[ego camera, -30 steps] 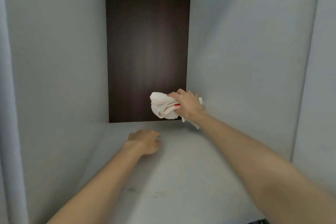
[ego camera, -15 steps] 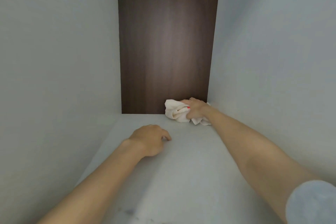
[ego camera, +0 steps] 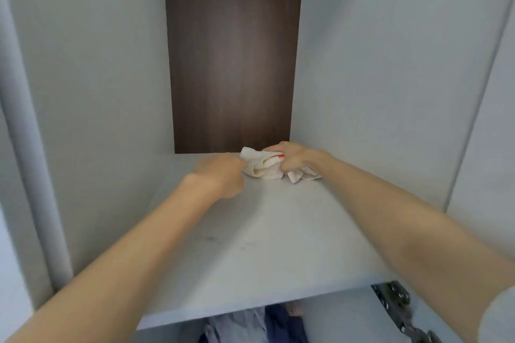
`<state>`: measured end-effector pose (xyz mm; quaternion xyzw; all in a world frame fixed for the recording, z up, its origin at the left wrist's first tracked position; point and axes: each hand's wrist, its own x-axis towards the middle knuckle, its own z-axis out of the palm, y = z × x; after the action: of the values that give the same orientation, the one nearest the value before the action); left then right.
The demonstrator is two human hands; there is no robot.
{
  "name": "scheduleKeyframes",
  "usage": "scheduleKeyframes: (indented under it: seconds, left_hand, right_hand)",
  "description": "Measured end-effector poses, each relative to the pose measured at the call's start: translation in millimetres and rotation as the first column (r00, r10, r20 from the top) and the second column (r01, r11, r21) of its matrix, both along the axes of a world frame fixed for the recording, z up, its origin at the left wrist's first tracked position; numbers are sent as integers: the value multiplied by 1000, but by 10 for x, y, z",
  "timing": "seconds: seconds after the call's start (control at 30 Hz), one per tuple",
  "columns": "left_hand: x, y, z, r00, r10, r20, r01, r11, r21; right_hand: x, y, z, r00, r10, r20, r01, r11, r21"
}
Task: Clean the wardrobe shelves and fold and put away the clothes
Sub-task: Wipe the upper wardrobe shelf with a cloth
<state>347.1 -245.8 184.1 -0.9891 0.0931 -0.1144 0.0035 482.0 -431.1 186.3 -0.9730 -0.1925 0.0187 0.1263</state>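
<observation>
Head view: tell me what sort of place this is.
Likely inside a wardrobe: a pale grey flat shelf, a silver metal door hinge below it, and blue and grey clothes underneath.

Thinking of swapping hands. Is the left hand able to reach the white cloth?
Probably yes: the left hand is right beside the white cloth, nothing between them; the right hand grips its other side.

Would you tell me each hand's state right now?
Left hand: curled by the crumpled white cloth; hold cannot be told.
Right hand: grips the cloth.
</observation>
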Motion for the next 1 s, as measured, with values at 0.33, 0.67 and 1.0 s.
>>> scheduleKeyframes:
  seconds: [0.33, 0.67, 1.0]
  left_hand:
    - [-1081, 380, -141, 983, -79, 165, 86, 996, -34]
    - [-1509, 520, -136, 954, -131, 270, 160, 983, -89]
    - [-1679, 493, -101, 935, -162, 317, 205, 973, -106]
  right_hand:
    - [-1846, -254, -21, 994, -82, 68, 78, 995, 53]
    - [-3140, -376, -106, 971, -45, 236, 41, 999, 21]
    - [-3597, -498, -153, 939, -92, 332, 48, 989, 138]
